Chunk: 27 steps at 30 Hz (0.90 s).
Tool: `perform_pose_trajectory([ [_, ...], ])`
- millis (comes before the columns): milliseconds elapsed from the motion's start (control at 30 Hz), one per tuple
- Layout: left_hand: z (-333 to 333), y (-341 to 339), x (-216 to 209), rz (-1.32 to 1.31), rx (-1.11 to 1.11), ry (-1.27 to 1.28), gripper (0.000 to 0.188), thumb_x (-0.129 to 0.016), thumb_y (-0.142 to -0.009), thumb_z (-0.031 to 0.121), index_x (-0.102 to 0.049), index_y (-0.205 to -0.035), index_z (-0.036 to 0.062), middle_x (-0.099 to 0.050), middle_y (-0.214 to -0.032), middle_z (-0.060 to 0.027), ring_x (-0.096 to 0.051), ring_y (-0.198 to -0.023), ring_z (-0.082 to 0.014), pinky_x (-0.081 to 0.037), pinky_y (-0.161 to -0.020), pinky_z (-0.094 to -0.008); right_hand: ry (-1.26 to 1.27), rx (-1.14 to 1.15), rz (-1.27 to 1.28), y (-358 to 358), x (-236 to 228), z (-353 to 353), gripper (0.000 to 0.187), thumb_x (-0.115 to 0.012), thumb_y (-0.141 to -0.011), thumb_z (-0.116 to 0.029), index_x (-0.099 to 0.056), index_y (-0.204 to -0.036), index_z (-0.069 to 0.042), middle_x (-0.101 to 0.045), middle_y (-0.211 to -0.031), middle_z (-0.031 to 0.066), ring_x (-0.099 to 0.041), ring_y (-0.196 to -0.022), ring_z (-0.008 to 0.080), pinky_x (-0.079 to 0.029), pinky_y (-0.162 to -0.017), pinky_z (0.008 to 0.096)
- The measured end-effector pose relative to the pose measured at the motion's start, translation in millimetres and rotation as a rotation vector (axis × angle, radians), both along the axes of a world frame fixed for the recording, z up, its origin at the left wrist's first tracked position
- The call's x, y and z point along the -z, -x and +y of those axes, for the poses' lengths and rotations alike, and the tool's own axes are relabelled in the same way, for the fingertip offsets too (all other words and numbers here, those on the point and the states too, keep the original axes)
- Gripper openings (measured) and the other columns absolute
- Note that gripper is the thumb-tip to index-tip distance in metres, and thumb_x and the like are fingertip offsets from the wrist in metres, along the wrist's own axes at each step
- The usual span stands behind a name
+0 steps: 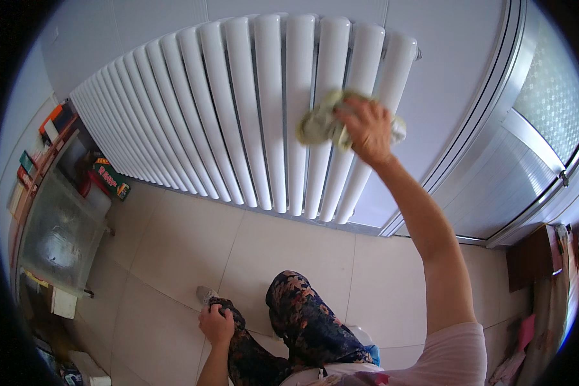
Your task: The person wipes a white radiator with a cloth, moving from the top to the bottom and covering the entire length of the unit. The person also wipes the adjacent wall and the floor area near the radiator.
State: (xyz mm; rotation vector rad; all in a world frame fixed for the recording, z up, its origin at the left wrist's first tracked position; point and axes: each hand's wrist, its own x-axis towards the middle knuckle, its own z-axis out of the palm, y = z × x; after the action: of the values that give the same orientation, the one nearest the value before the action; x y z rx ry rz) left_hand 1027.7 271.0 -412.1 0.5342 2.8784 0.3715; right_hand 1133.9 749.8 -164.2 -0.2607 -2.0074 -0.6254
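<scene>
The right hand (365, 128) grasps a pale cloth (320, 123) against the white radiator (274, 116); the left hand (217, 327) rests on the trousers (309, 321), its grip I can't tell.

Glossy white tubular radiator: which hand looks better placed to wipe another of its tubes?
Probably the right hand: it holds the crumpled pale yellow cloth against the radiator. The left hand rests low on the dark floral trousers.
</scene>
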Motion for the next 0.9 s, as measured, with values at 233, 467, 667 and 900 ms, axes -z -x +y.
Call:
perform_pose_trajectory([
  [233,1.7,1.3,2.8,0.018,0.025,-0.015,0.029,-0.06,-0.086,0.033,-0.062,-0.105,0.0115,-0.052,-0.116,-0.0137,-0.047,-0.111,-0.0341,-0.042,-0.088,-0.0492,0.083,-0.084,-0.303,-7.5,35.6,-4.0,0.023,-0.071,-0.07,-0.014,-0.067,-0.092,-0.02,-0.06,-0.109,0.0041,-0.053,-0.103,0.0245,-0.041,-0.082,0.0403],
  [467,-2.7,1.1,6.8,-0.01,0.003,0.024,0.031,-0.06,-0.086,0.034,-0.062,-0.107,0.011,-0.051,-0.119,-0.0148,-0.046,-0.113,-0.0349,-0.041,-0.09,-0.0496,0.068,0.028,0.302,30.8,-92.9,-8.9,0.054,-0.082,-0.058,-0.02,-0.066,-0.109,-0.025,-0.054,-0.124,0.0015,-0.048,-0.111,0.0283,-0.035,-0.09,0.0428],
  [667,1.2,0.3,5.6,-0.013,0.011,-0.02,0.031,-0.06,-0.086,0.032,-0.062,-0.108,0.0109,-0.051,-0.119,-0.0144,-0.046,-0.114,-0.0345,-0.04,-0.092,-0.0497,-0.016,-0.007,0.015,34.3,-14.2,-6.5,0.034,-0.07,-0.072,-0.016,-0.064,-0.104,-0.026,-0.054,-0.121,0.0013,-0.049,-0.112,0.0256,-0.037,-0.09,0.0443],
  [900,-4.6,0.2,3.3,-0.002,-0.014,-0.034,0.029,-0.06,-0.086,0.032,-0.062,-0.106,0.0113,-0.052,-0.118,-0.0132,-0.047,-0.112,-0.0339,-0.04,-0.091,-0.0489,-0.003,-0.196,-0.279,41.9,30.2,-2.8,0.027,-0.07,-0.071,-0.016,-0.066,-0.098,-0.021,-0.058,-0.112,0.0027,-0.053,-0.104,0.023,-0.041,-0.082,0.0414],
])
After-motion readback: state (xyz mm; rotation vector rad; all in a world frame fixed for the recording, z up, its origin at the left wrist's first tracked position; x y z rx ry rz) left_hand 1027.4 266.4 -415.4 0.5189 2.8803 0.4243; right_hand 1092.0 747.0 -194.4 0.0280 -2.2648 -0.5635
